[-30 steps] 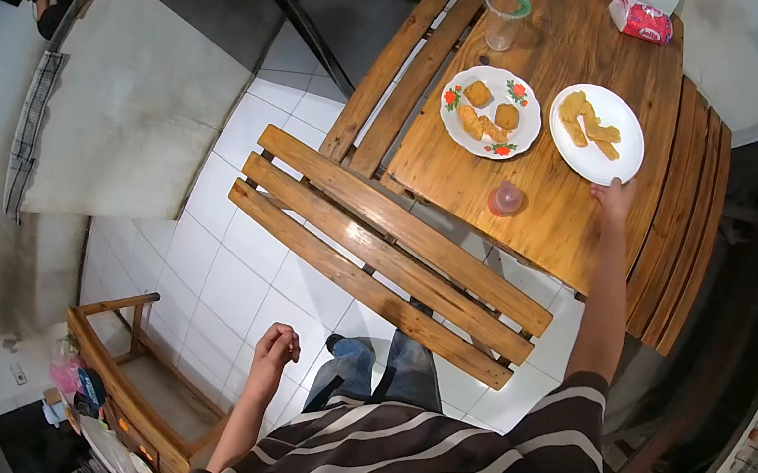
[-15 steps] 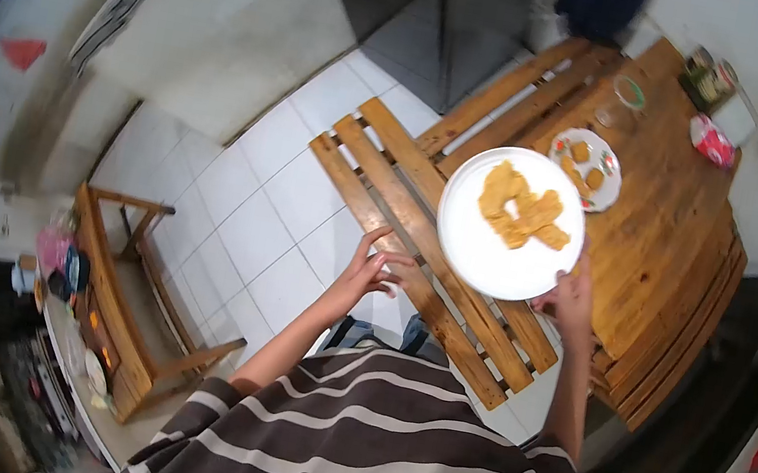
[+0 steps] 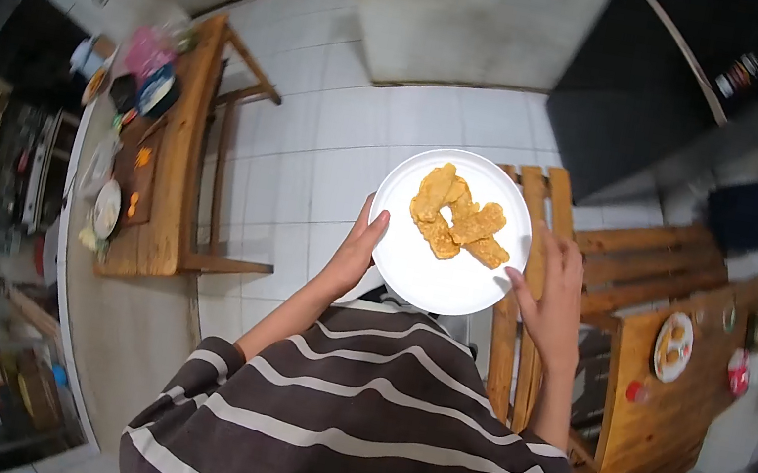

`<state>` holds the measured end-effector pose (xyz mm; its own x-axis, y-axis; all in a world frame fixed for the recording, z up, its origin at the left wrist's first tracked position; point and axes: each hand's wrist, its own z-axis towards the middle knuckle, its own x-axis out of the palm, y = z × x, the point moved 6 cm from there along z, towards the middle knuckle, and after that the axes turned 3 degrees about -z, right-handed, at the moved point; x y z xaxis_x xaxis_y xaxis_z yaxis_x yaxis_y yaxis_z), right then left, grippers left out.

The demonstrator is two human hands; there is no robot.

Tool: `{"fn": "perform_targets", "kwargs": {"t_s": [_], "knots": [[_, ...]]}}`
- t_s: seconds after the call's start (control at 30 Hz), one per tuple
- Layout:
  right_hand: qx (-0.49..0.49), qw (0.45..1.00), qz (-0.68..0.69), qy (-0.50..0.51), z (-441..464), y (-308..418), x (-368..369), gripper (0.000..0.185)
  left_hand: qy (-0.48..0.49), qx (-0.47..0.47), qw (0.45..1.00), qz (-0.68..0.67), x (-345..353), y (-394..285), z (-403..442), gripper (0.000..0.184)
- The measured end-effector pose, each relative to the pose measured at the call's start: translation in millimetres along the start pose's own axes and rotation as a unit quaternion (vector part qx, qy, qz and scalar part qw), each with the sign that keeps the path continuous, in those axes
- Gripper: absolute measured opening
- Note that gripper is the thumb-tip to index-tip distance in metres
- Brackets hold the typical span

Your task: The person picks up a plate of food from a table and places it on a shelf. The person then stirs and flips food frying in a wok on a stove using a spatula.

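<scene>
A round white plate (image 3: 394, 264) with several golden-brown fried pieces (image 3: 444, 209) on it is held up in front of my body. My left hand (image 3: 354, 252) grips its left rim, thumb along the edge and the other fingers partly hidden beneath. At the right rim is my right hand (image 3: 557, 301). Its thumb tip meets the plate's edge, while the other fingers are stretched out beside the rim, apart from the thumb.
Slatted wooden benches (image 3: 640, 265) and a wooden table (image 3: 642, 431) stand at the right, with a floral plate (image 3: 660, 356) of food on the table. To the left, a wooden piece of furniture (image 3: 179, 143) adjoins a cluttered counter. White floor tiles (image 3: 341, 165) lie ahead.
My view has turned left, away from the table. The white plate has come with me, and my left hand has closed on its left rim. My right hand's fingers have spread out.
</scene>
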<state>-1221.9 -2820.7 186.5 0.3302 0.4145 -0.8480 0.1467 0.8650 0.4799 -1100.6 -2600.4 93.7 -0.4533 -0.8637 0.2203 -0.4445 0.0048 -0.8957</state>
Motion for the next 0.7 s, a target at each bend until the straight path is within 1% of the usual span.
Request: {"fn": "perform_targets", "kwargs": {"t_s": [0.07,0.2,0.23,0.33,0.43,0.53,0.63,0.7], "knots": [[-0.133,0.982,-0.092,0.098,44,53,32,0.054,-0.014,0.020,0.999,-0.030,-47,-15,7,0.058],[-0.241,0.953,-0.135,0.121,119,121,114,0.048,-0.025,0.051,0.996,-0.070,-125,-44,25,0.054],[-0.252,0.951,-0.117,0.133,139,136,127,0.043,-0.026,0.057,0.995,-0.083,-142,-51,29,0.053],[-0.305,0.936,-0.091,0.151,197,169,158,0.040,-0.060,0.067,0.990,-0.109,-185,-62,48,0.057],[-0.360,0.922,-0.055,0.132,265,202,186,0.042,-0.132,0.029,0.987,-0.087,-230,-71,75,0.061],[-0.379,0.914,-0.031,0.141,335,222,223,0.044,-0.216,0.051,0.975,-0.020,-262,-110,106,0.063],[-0.398,0.907,0.010,0.140,411,248,241,0.044,-0.219,0.063,0.968,-0.100,-298,-137,155,0.065],[-0.400,0.900,0.029,0.169,459,256,254,0.038,-0.249,0.083,0.958,-0.113,-317,-162,180,0.065]]}}
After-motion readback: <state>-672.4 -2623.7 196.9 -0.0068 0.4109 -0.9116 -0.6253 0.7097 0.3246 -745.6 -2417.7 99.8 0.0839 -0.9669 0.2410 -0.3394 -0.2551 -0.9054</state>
